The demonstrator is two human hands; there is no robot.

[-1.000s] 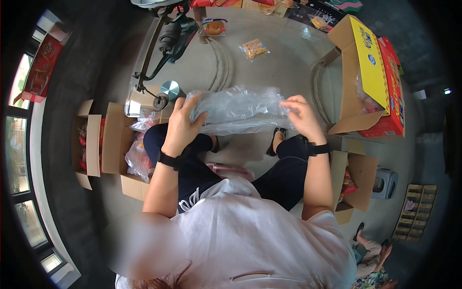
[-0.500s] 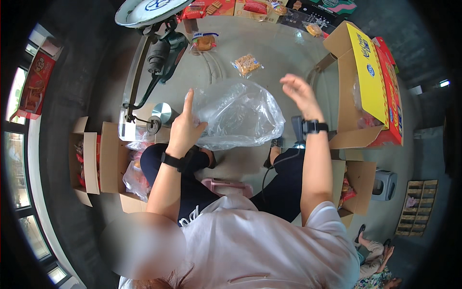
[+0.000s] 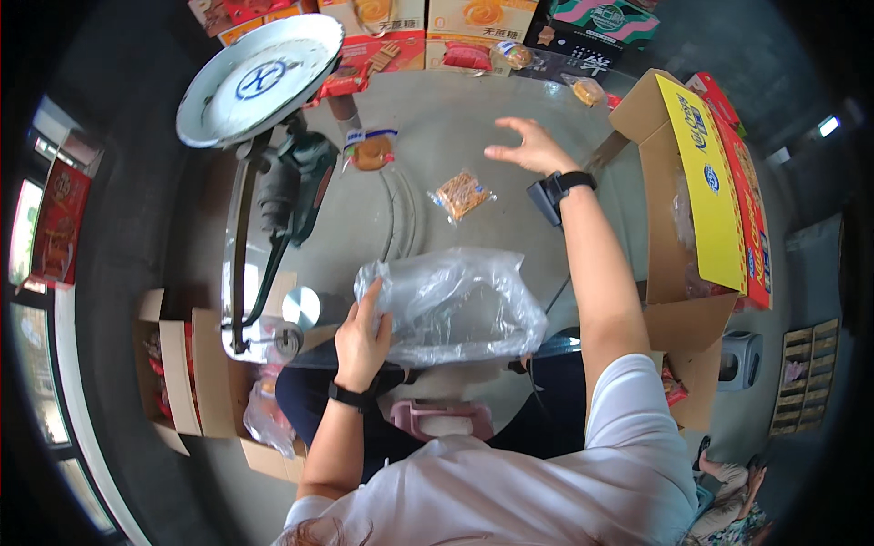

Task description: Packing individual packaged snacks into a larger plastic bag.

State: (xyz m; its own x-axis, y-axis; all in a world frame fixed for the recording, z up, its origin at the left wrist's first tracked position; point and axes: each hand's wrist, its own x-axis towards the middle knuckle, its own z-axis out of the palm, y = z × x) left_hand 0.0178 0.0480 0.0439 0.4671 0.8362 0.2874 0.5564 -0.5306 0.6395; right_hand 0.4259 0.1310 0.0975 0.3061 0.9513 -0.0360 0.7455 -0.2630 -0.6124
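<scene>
A clear plastic bag (image 3: 464, 318) lies at the near edge of the glass table, its mouth loosely spread. My left hand (image 3: 364, 337) rests against the bag's left side, fingers stretched out and thumb apart. My right hand (image 3: 533, 150) is held over the far right part of the table, open, with fingers pointing left and nothing in them. Between the hands lies a square wrapped snack (image 3: 462, 196), tan and crumbly, in clear film. Farther left sits a wrapped round bun (image 3: 370, 153), near the scale.
A balance scale with a white enamel pan (image 3: 259, 82) stands at the left. Snack boxes (image 3: 482, 18) line the far edge, with a wrapped pastry (image 3: 585, 90) before them. An open carton (image 3: 674, 173) stands at the right; another carton (image 3: 214, 382) is lower left.
My right hand has reached forward, past the wrapped square snack. My left hand stays by the bag's left side. The view has tilted up, showing more of the far boxes.
</scene>
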